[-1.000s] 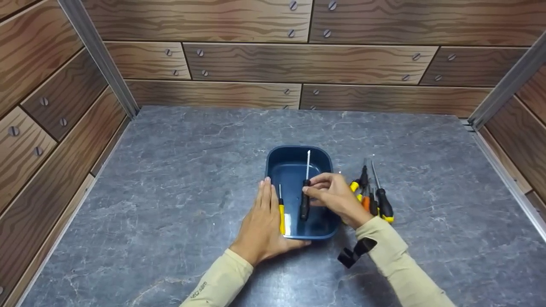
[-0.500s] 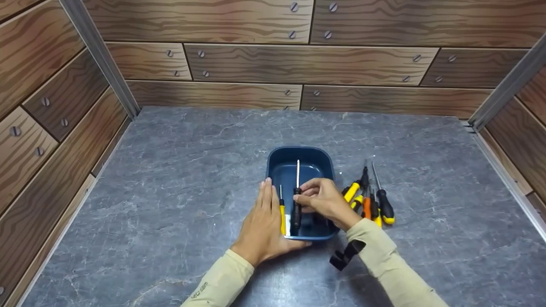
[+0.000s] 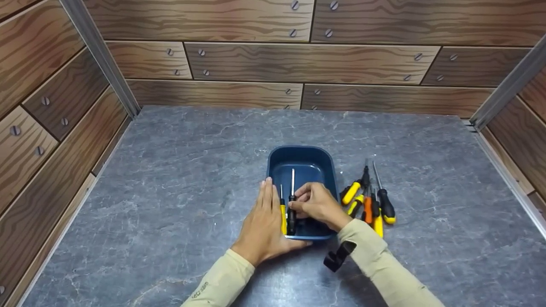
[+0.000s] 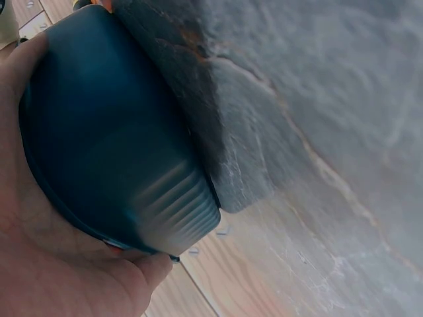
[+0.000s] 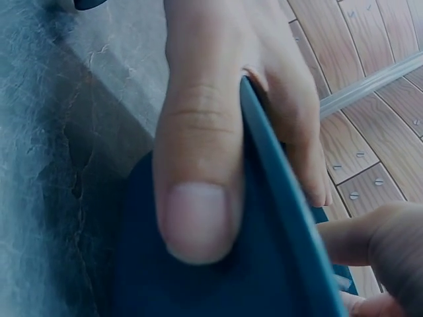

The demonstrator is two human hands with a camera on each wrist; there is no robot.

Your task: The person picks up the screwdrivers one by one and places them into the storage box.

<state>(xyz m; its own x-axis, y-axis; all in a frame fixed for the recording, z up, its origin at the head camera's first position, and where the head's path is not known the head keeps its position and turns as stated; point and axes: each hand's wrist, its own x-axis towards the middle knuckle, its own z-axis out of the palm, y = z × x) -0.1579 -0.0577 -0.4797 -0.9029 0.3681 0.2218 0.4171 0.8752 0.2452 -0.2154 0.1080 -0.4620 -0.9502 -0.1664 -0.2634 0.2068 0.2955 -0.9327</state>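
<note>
A black-handled screwdriver (image 3: 291, 219), its silver shaft pointing away from me, is pinched between the thumb and fingers of my right hand (image 3: 320, 207) inside a dark blue bin (image 3: 298, 148). Just left of it in the bin lies a slim yellow screwdriver (image 3: 283, 218). My left hand (image 3: 261, 228) rests against the bin's near left corner, fingers straight along the left side, thumb along the front wall. In the left wrist view the palm lies against the bin's outer wall (image 4: 112, 132). The right wrist view shows the left thumb (image 5: 198, 191) on the outer wall and right-hand fingers (image 5: 390, 247) beyond the rim.
Right of the bin, several more tools lie bunched on the grey marbled table (image 3: 192, 162). Among them are a black-and-yellow screwdriver (image 3: 386, 207), an orange handle (image 3: 367, 209) and yellow handles (image 3: 351, 192). Wood-patterned walls (image 3: 256, 64) enclose the table at the back and sides.
My right hand has moved left and toward me, bringing the black screwdriver from the bin's middle to beside the yellow one. My left hand has stayed at the bin's corner.
</note>
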